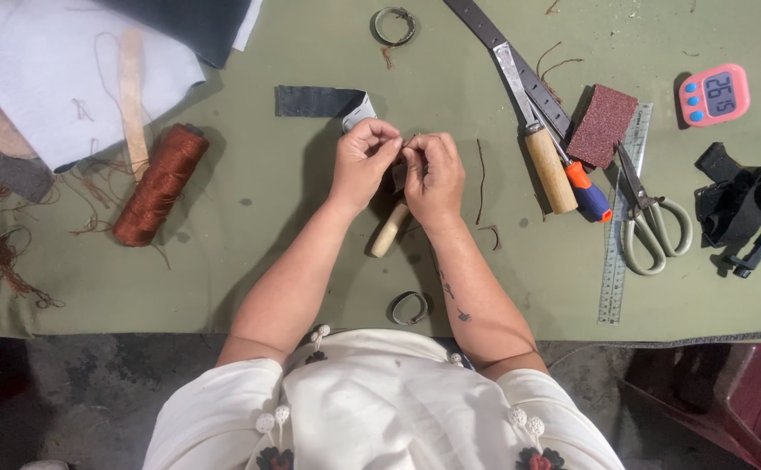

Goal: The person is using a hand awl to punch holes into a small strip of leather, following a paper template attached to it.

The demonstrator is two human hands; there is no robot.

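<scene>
My left hand (pixel 361 161) and my right hand (pixel 433 178) meet over the middle of the green table (pixel 267 261), fingertips pinched together on a small piece of material between them; what exactly it is stays hidden by the fingers. A dark leather strip (pixel 315 102) with a pale end lies just beyond my left hand. A wooden-handled tool (pixel 389 231) lies under my right wrist. A small metal ring (pixel 408 307) sits close to my body.
A spool of brown thread (pixel 161 184) and a wooden stick (pixel 133 100) lie left, by white fabric (pixel 45 74). Right are a wooden-handled knife (pixel 537 139), an orange screwdriver (pixel 585 187), a sanding block (pixel 602 126), a ruler (pixel 617 244), scissors (pixel 650 218), a pink timer (pixel 714 94) and a black strap (pixel 746 209). Another ring (pixel 394 26) lies at the far edge.
</scene>
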